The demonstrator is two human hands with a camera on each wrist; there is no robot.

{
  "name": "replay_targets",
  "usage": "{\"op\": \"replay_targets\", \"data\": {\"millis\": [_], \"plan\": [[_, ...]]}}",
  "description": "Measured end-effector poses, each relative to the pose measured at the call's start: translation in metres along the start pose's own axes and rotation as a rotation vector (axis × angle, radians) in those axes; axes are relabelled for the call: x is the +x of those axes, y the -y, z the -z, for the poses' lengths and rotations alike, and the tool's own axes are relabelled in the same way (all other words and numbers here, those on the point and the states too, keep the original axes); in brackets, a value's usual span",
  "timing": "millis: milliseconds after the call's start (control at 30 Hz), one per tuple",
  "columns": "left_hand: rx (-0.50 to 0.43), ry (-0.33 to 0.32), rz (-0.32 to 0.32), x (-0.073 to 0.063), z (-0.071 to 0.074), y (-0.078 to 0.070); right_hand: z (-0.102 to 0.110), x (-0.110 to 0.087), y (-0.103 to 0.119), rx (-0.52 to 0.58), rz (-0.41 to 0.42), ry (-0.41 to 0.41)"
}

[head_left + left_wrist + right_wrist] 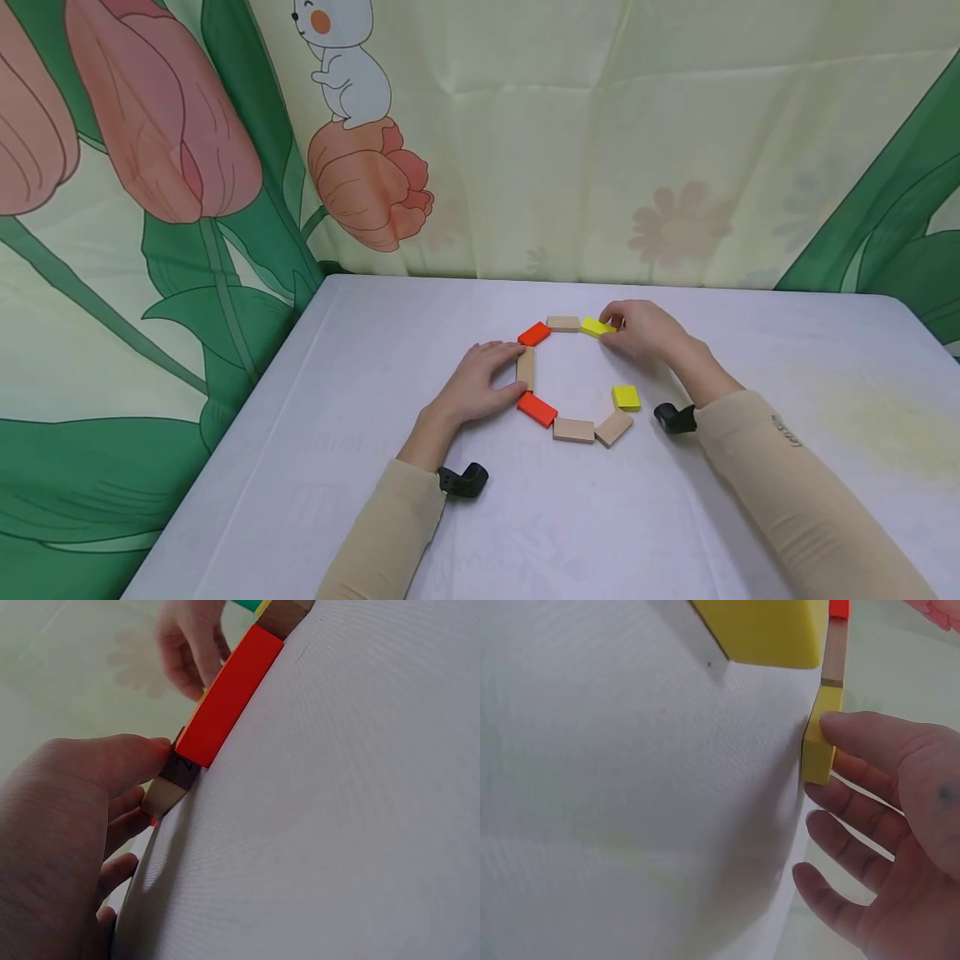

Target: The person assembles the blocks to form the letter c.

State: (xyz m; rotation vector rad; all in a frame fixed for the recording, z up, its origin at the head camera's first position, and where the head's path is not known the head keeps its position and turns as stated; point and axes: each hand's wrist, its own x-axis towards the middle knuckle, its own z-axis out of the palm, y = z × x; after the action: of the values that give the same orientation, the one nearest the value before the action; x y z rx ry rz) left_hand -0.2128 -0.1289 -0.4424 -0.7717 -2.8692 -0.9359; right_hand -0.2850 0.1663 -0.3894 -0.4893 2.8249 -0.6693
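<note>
Flat rectangular blocks form a ring with a gap on its right side. My right hand (643, 332) pinches a yellow block (597, 327) at the ring's upper right; the right wrist view shows the thumb on this yellow block (822, 742). On the ring's left side, my left hand (476, 383) holds a plain wooden block (526, 369) between thumb and index finger, one at each end. Red blocks lie above (534, 334) and below it, the lower red block (537, 409) close to the thumb. A wooden block (562, 324) lies between the upper red block and the pinched yellow one.
Along the ring's near side lie a wooden block (573, 431), a tilted wooden block (614, 428) and another yellow block (626, 398). The table (300, 500) has a white cloth. A printed curtain (540, 167) hangs behind its far edge.
</note>
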Motion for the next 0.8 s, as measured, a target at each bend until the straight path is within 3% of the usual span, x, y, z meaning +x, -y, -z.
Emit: {"op": "replay_targets", "data": {"millis": [800], "plan": [[0.001,-0.002,0.005,0.0001,-0.0010,0.0005,-0.0032,-0.0058,0.0009,0.005,0.001,-0.008]]}}
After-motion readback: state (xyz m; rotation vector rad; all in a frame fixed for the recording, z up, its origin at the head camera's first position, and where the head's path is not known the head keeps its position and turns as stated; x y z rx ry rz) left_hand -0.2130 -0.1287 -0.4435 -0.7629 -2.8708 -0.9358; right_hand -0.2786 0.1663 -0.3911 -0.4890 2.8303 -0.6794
